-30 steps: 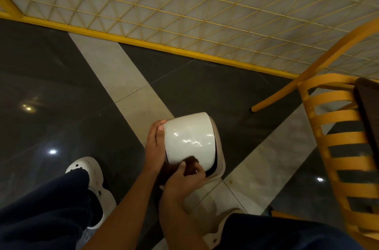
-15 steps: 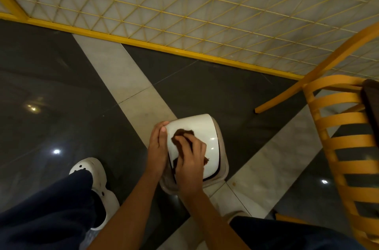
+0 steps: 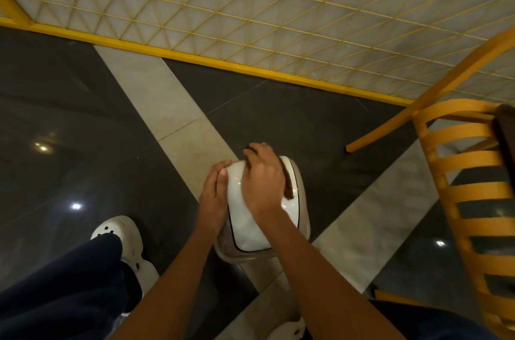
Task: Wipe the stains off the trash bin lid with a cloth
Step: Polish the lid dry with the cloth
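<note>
The left hand [image 3: 213, 197] grips the left edge of the white bin lid [image 3: 248, 225], fingers closed on it. The right hand [image 3: 263, 181] presses a brown cloth [image 3: 288, 186] flat on the lid's far end. The bin [image 3: 302, 217] stands on the tiled floor [image 3: 139, 144], near a yellow chair [image 3: 459, 178].

dim indoor | glare spots on floor [image 3: 75, 206] | wide-angle edge bending | slight blur

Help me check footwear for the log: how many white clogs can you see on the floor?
2: one white clog left of the bin, below the dark trouser leg; another at the bottom edge, mostly hidden by the right forearm.
</note>
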`<state>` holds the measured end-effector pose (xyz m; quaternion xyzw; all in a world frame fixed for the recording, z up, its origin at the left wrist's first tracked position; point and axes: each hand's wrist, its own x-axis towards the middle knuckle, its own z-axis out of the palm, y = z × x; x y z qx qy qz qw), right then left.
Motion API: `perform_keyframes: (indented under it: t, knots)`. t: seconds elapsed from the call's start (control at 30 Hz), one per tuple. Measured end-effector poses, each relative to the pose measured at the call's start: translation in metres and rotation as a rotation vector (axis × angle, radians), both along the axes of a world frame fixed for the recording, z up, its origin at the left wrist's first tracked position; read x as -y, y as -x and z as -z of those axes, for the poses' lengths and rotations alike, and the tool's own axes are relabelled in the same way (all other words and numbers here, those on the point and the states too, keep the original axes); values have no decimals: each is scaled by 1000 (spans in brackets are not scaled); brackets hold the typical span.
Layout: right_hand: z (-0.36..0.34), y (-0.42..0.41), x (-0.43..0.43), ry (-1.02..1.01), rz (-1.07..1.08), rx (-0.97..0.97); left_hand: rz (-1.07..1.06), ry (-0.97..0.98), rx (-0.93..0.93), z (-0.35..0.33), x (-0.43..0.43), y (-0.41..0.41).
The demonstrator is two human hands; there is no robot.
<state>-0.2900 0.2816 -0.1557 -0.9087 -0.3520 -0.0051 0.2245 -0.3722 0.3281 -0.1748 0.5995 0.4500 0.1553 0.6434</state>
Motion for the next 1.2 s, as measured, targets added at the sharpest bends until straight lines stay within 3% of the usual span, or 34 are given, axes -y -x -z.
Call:
perform_keyframes:
  t: [0.1,0.2,0.27,0.4,0.6,0.9,1.03,1.2]
  knots:
    - [-3,15,-4,84,-246,27,-27,25,-55,1,0,-1]
    - [-1,-8,6,52,-237,-36,0,-14,38,-3,2,2]
    - [-2,-28,20,32,-133,-65,19,-34,45,-4,2,2]
    - [-3,-60,33,-111,252,-423,26,-25,51,-5,1,3]
    - [5,-72,50,-447,467,-880,27,-43,52,-5,3,3]
    - [39,12,110,-655,685,-721,27,-31,50,1,3,4]
    - [29,-20,96,-563,691,-788,28,-47,50,1,1,3]
    - [-6,-53,55,-439,508,-761,36,-40,51,-3,0,2]
